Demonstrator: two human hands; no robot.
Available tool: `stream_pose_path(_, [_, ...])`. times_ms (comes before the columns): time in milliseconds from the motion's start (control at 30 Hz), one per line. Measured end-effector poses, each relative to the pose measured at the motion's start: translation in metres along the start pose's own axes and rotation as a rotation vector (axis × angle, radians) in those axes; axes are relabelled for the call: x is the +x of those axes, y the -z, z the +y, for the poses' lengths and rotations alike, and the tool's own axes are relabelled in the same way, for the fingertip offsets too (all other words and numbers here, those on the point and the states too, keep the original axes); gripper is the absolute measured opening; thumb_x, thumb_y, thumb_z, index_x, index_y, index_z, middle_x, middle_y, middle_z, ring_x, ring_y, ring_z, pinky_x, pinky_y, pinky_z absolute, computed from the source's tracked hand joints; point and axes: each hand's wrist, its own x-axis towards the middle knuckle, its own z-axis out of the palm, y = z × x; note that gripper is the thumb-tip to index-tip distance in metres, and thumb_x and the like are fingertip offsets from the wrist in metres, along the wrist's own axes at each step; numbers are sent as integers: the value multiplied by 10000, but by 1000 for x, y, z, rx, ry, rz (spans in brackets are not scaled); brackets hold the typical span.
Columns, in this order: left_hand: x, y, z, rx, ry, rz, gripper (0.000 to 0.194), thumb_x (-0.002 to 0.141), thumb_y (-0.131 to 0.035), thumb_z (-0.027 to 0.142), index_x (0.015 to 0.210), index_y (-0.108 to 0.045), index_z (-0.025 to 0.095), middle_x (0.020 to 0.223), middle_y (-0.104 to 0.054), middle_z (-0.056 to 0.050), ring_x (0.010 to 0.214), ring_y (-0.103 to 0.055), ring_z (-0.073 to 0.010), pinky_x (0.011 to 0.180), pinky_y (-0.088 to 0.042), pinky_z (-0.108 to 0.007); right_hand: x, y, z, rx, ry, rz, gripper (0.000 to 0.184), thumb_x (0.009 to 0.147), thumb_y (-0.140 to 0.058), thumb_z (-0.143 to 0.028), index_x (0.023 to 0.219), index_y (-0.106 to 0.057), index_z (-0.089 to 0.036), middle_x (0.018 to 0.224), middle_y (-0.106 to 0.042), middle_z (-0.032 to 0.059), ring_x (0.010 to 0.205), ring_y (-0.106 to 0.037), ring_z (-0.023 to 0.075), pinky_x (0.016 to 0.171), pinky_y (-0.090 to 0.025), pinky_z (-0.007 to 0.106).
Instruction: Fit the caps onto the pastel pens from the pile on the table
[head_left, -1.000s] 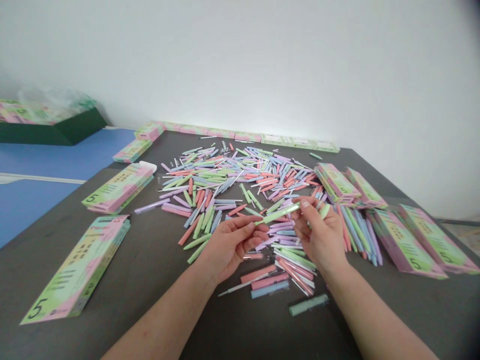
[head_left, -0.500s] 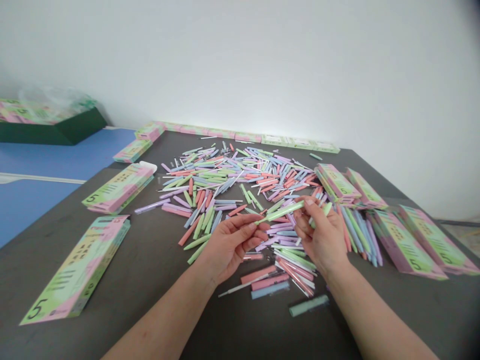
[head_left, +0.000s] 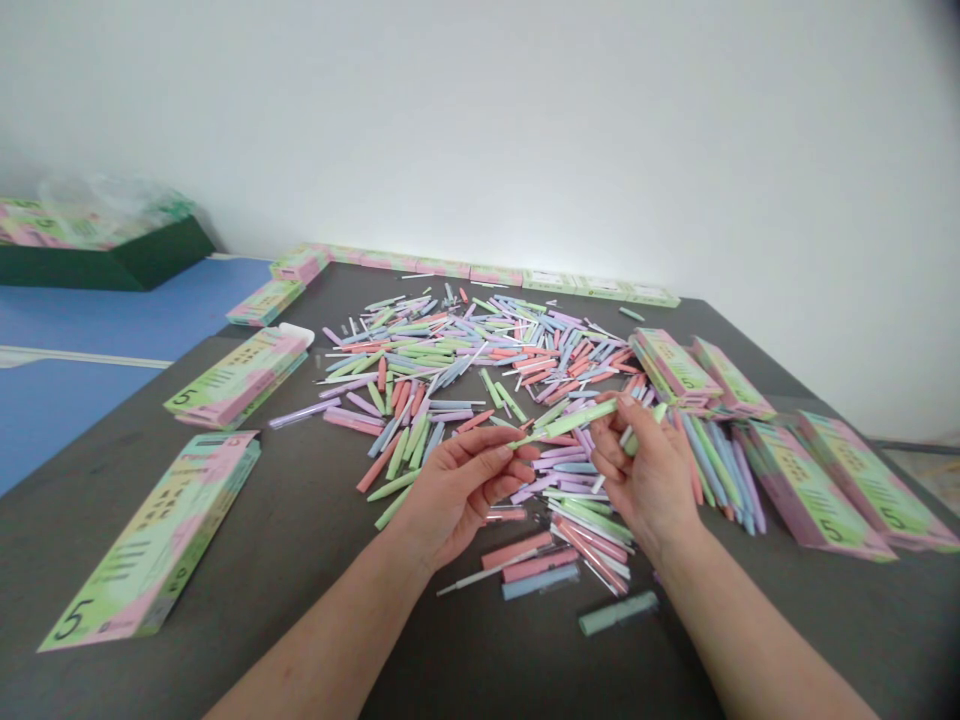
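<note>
Above the pile a light green pen [head_left: 574,420] is held almost level between my two hands. My left hand [head_left: 461,490] pinches its thin left end between thumb and fingers. The wider right end is gripped by my right hand [head_left: 646,465]. A second light green piece [head_left: 658,413] pokes out behind the right thumb, tucked in the same hand; its full shape is hidden. Below the hands lie pink pens [head_left: 592,540], some with clear plastic on them, a thin white stick [head_left: 491,573], a blue pen [head_left: 541,582] and a pale green tube-like piece [head_left: 617,613].
Pastel pens [head_left: 450,340] cover the middle of the dark table [head_left: 315,560]. Printed boxes stand at the left [head_left: 154,545], along the back [head_left: 442,268] and at the right [head_left: 817,480]. Beyond the left edge, a dark green tray [head_left: 161,250] rests on a blue surface [head_left: 90,400].
My right hand has shifted slightly right and down, with its end of the green pen. My left hand stays almost where it was, and the scattered pens look unchanged.
</note>
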Motion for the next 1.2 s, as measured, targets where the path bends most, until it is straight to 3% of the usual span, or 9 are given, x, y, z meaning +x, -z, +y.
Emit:
stream_pose_path(533, [-1, 0, 1, 7, 7, 18, 135, 739, -709, 41, 865, -735, 82, 768, -763, -86, 595, -699, -90, 577, -576, -114, 1, 1, 0, 47, 7, -28, 191, 768, -676, -335, 795, -581, -172, 511, -391, -86, 365, -160, 25, 318, -84, 159])
stream_pose_path(1200, [-3, 0, 0, 48, -6, -22, 177, 727, -753, 106, 901, -724, 92, 802, -760, -80, 613, -693, -85, 589, -570, -116, -3, -2, 2, -14, 34, -68, 208, 786, -693, -347, 817, -560, -189, 545, -410, -80, 367, -222, 20, 321, -137, 141])
